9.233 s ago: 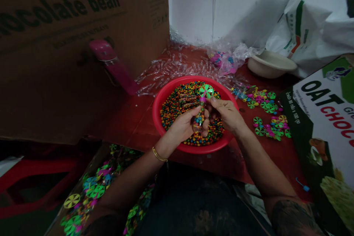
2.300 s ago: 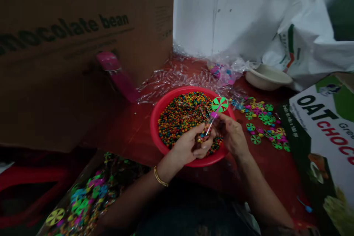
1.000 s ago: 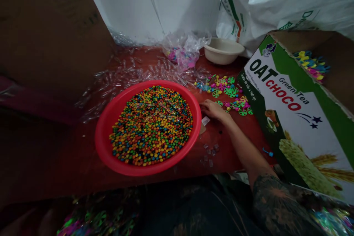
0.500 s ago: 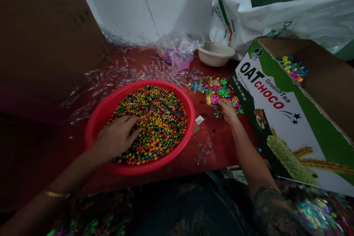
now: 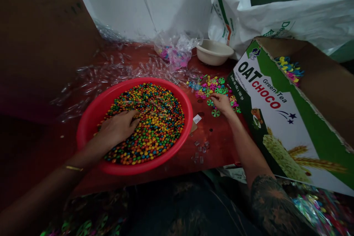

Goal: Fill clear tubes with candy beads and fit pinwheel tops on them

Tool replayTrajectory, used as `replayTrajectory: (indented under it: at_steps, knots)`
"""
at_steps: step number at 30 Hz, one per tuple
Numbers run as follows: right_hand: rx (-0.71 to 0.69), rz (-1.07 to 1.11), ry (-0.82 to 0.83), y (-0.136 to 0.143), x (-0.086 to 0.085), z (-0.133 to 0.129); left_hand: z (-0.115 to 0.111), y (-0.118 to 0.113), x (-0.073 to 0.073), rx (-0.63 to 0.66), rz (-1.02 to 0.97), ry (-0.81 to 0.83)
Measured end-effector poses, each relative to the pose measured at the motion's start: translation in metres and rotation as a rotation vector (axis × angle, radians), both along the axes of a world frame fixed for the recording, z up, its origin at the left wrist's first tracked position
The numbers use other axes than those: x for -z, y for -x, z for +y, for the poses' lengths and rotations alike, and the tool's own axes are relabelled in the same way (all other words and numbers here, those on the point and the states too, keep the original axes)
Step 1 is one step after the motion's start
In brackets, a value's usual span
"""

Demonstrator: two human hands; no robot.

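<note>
My left hand (image 5: pixel 117 127) rests on small multicoloured candies (image 5: pixel 155 132) in a red basin (image 5: pixel 188 114). Its thumb and index finger are apart, with nothing visible between them; the other fingertips are hidden. Clear plastic pieces lie on the candies just beyond it. My right hand (image 5: pixel 222 104) is at the near side of a pile of colourful plastic pieces (image 5: pixel 219 81), including green wheel shapes (image 5: pixel 215 113). Its fingers are bent together, and whatever is between them is too small to make out.
Many clear plastic tubes (image 5: pixel 95 77) lie behind and left of the basin. A clear bag (image 5: pixel 177 49) and a cream bowl (image 5: pixel 214 52) stand at the back. An open carton (image 5: pixel 272 114) flanks my right arm. Small clear caps (image 5: pixel 201 151) lie near the front edge.
My right hand has shifted slightly left and back from the pink piece at its fingertips, uncovering green wheels. My left hand stays on the candies. The view has moved a little.
</note>
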State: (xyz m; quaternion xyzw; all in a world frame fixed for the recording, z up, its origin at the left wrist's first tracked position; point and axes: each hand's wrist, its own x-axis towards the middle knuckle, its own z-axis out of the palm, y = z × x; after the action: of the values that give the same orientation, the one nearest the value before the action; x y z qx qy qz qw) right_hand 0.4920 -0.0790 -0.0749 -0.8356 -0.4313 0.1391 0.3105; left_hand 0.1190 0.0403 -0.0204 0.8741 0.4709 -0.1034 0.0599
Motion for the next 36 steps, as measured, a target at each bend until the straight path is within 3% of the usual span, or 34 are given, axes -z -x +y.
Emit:
replayTrajectory:
  at_steps: [4, 7, 10, 11, 15, 17, 20, 23, 25, 29, 32, 36]
  knots:
    - [0.016, -0.405, 0.495, -0.001, -0.002, 0.003, 0.007, -0.004, 0.003, -0.006, -0.002, -0.026]
    - [-0.048, -0.480, 0.603, 0.001, -0.001, 0.002, 0.008, -0.004, 0.006, 0.011, -0.044, -0.051]
    - [-0.038, -0.393, 0.479, -0.001, 0.001, -0.001, 0.009, 0.000, 0.008, 0.002, -0.113, -0.038]
    - [0.001, -0.279, 0.368, -0.003, 0.002, -0.003, 0.008, 0.001, 0.008, 0.000, -0.137, -0.023]
    - [0.182, 0.516, -0.220, -0.001, 0.002, -0.013, 0.009, 0.003, 0.005, -0.013, -0.193, 0.034]
    - [0.188, 0.767, -0.374, 0.010, -0.004, -0.017, 0.011, 0.001, 0.002, -0.014, -0.205, 0.055]
    - [0.117, 0.955, -0.509, 0.036, -0.022, -0.021, 0.018, -0.002, -0.001, 0.007, -0.229, 0.091]
    - [0.005, 1.003, -0.601, 0.064, -0.043, -0.022, 0.023, -0.002, -0.004, 0.014, -0.267, 0.083]
    - [-0.076, 0.973, -0.611, 0.082, -0.054, -0.021, 0.021, 0.001, -0.006, -0.010, -0.457, 0.147]
    - [-0.211, 0.936, -0.549, 0.117, -0.063, -0.012, -0.005, 0.005, -0.011, -0.085, -1.088, 0.662]
    - [-0.314, 0.929, -0.531, 0.147, -0.067, 0.001, -0.032, 0.002, -0.016, -0.153, -1.252, 0.947]
    - [-0.456, 0.911, -0.533, 0.179, -0.071, 0.017, -0.059, -0.007, -0.023, -0.253, -1.385, 1.139]
